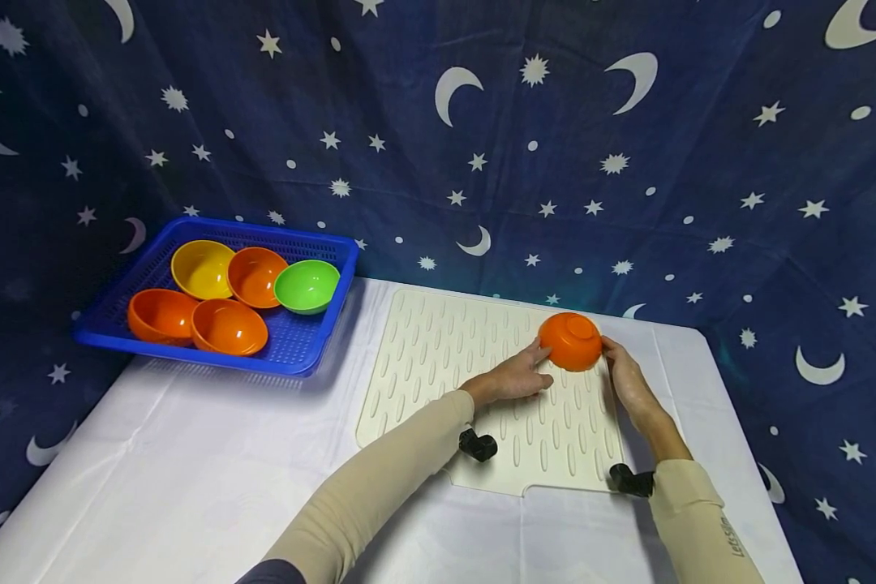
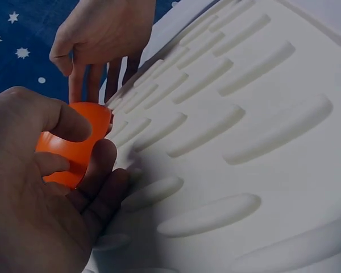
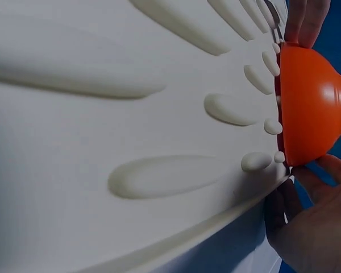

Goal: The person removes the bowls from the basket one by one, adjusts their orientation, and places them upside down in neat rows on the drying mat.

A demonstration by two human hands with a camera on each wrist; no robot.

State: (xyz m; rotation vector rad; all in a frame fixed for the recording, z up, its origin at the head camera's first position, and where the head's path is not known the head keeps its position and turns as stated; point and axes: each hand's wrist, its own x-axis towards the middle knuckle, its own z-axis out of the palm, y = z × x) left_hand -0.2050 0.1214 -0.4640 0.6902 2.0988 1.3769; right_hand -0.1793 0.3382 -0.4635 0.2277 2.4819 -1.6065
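Observation:
An orange bowl (image 1: 570, 342) stands upside down on the ridged white mat (image 1: 438, 357), near its far right corner, base upward. On its left side, my left hand (image 1: 514, 375) touches the bowl with extended fingers. My right hand (image 1: 631, 377) reaches the opposite side and touches it near the rim. In the left wrist view, the bowl (image 2: 82, 142) is partly hidden behind the left hand (image 2: 40, 182), and the right hand (image 2: 108, 34) is beyond it. From the right wrist, the bowl (image 3: 312, 105) shows side-on, its rim close to the mat's ridges, fingertips at both ends.
At the left, a blue plastic basket (image 1: 295, 347) holds several bowls, including a yellow bowl (image 1: 200, 268) and a green bowl (image 1: 307, 286). A white cloth (image 1: 212, 454) covers the table. Behind hangs a dark blue curtain (image 1: 394, 97) with moons and stars.

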